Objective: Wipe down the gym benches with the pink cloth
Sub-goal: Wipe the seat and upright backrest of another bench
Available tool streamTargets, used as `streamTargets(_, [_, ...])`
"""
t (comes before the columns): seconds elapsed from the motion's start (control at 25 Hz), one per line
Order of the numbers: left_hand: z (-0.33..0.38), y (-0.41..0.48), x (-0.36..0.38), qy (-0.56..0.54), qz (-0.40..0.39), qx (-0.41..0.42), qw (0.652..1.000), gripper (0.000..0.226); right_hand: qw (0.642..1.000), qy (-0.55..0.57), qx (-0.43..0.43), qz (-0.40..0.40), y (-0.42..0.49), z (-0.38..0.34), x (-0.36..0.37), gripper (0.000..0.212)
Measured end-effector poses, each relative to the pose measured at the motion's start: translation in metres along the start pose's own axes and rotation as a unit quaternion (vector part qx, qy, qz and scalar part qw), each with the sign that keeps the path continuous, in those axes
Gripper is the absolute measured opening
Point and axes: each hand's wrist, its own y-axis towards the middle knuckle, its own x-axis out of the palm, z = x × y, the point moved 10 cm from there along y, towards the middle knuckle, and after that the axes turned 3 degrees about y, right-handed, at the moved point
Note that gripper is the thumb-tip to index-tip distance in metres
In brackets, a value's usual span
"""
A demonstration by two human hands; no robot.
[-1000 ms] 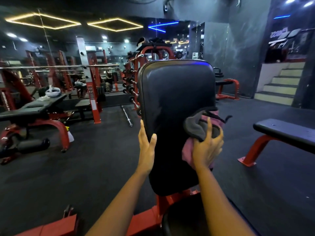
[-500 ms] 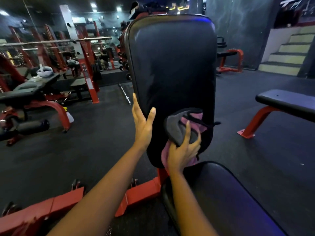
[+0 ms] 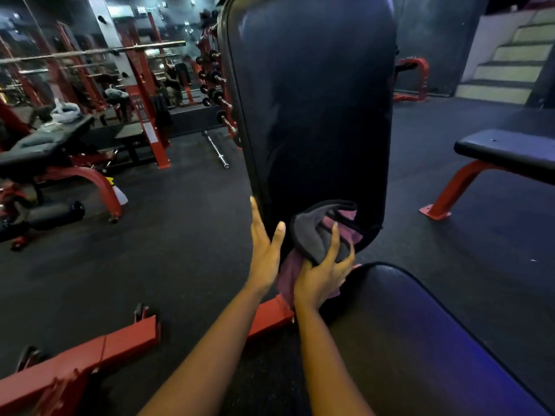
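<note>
An upright black padded backrest (image 3: 312,100) of a red-framed bench fills the centre of the head view, with the bench's black seat pad (image 3: 420,340) below it at the lower right. My right hand (image 3: 322,273) presses the pink and grey cloth (image 3: 315,235) against the bottom of the backrest. My left hand (image 3: 264,247) lies flat with fingers straight on the backrest's lower left edge, holding nothing.
A flat black bench (image 3: 507,151) on red legs stands to the right. An adjustable bench (image 3: 45,145) with a white bundle on it is at the left, a spray bottle (image 3: 118,192) by its leg. A barbell (image 3: 216,150) lies on the floor. Stairs (image 3: 507,70) rise at far right.
My right hand has slid the cloth down the backrest from its middle to its bottom edge. My left hand moved down alongside it. The camera tilted down and closer.
</note>
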Motion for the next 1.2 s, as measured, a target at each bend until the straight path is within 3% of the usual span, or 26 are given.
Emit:
streamTargets(0.2, [-0.006, -0.001, 0.004, -0.004, 0.026, -0.025, 0.999, 0.099, 0.991, 0.048, 0.063, 0.109, 0.062, 0.035, -0.027, 0.065])
streamTargets(0.32, [-0.002, 0.0, 0.004, -0.012, 0.025, -0.007, 1.0, 0.091, 0.973, 0.092, 0.167, 0.13, 0.081, 0.063, -0.033, 0.056])
streamTargets(0.44, [0.0, -0.001, 0.003, 0.002, 0.006, -0.006, 1.0, 0.079, 0.938, 0.16, 0.299, 0.071, 0.103, 0.098, -0.03, 0.045])
streamTargets(0.52, [0.005, -0.001, -0.006, 0.009, 0.009, 0.002, 1.0, 0.076, 0.94, 0.171, 0.294, 0.01, 0.111, 0.097, -0.036, 0.042])
streamTargets(0.68, [0.039, 0.01, -0.038, 0.004, 0.07, 0.036, 0.997, 0.075, 0.979, 0.14, 0.134, -0.066, 0.103, 0.031, -0.059, 0.049])
streamTargets(0.84, [0.096, 0.04, -0.057, 0.019, 0.102, 0.095, 0.99, 0.068, 0.983, 0.131, -0.066, -0.106, 0.098, -0.081, -0.068, 0.049])
streamTargets(1.08, [0.165, 0.091, -0.067, -0.028, 0.153, 0.147, 0.977, 0.058, 0.921, 0.085, -0.375, -0.064, 0.105, -0.29, -0.074, 0.055])
streamTargets(1.2, [0.184, 0.105, -0.065, -0.038, 0.179, 0.155, 0.971, 0.057, 0.891, -0.022, -0.452, -0.031, 0.115, -0.385, -0.055, 0.055])
